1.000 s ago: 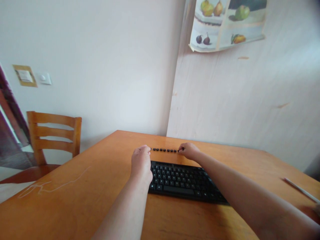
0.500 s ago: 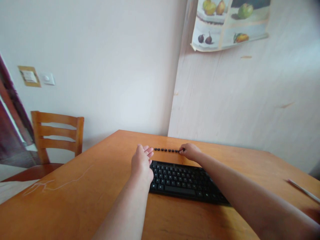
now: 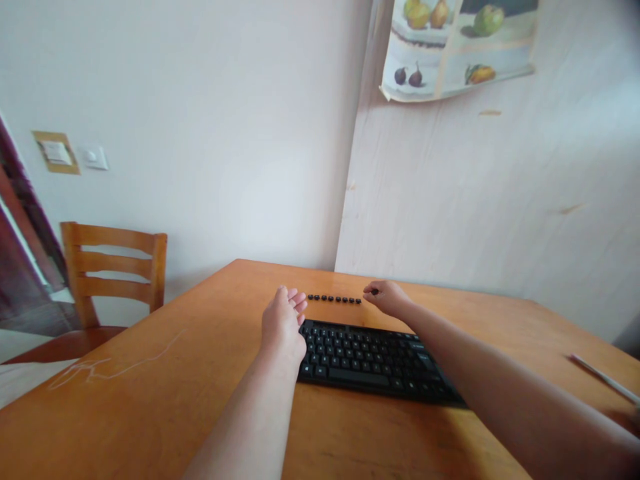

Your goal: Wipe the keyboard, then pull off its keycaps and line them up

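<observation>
A row of several small black keycaps (image 3: 334, 299) lies on the wooden table (image 3: 200, 373) behind a black keyboard (image 3: 360, 357). Just past the right end of the row, my right hand (image 3: 387, 298) pinches another black keycap (image 3: 375, 291) between its fingertips. My left hand (image 3: 283, 323) hovers by the keyboard's left edge, palm turned to the right, fingers spread and slightly curled. Nothing shows in it, though part of the palm is hidden. My right forearm covers the keyboard's right part.
A wooden chair (image 3: 117, 267) stands at the left of the table. A thin pale stick (image 3: 605, 379) lies near the right edge. White scribbled lines (image 3: 120, 367) mark the tabletop at left. A fruit picture (image 3: 450, 47) hangs on the wall (image 3: 250, 133) behind.
My right hand has moved slightly right and away from the end of the row, with a keycap in its fingers. A keycap at the row's right end is now uncovered. My left hand stays put.
</observation>
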A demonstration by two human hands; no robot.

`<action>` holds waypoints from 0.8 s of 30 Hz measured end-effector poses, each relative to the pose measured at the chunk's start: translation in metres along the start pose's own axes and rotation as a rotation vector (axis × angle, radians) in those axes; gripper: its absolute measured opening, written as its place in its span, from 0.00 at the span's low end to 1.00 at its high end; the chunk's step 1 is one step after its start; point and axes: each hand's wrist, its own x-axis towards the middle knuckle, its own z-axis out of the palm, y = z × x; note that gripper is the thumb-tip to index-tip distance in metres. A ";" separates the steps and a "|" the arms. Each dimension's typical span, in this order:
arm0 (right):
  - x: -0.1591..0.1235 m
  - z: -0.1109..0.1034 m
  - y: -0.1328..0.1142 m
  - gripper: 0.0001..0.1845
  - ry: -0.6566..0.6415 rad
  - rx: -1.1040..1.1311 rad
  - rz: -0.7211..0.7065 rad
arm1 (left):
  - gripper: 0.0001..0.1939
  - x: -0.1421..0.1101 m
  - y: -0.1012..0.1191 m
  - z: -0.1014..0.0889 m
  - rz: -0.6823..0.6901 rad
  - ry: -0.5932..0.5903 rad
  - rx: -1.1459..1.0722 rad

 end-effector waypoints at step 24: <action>-0.155 -0.089 0.026 0.21 0.493 0.676 0.382 | 0.10 0.011 0.008 -0.005 0.315 -0.054 0.087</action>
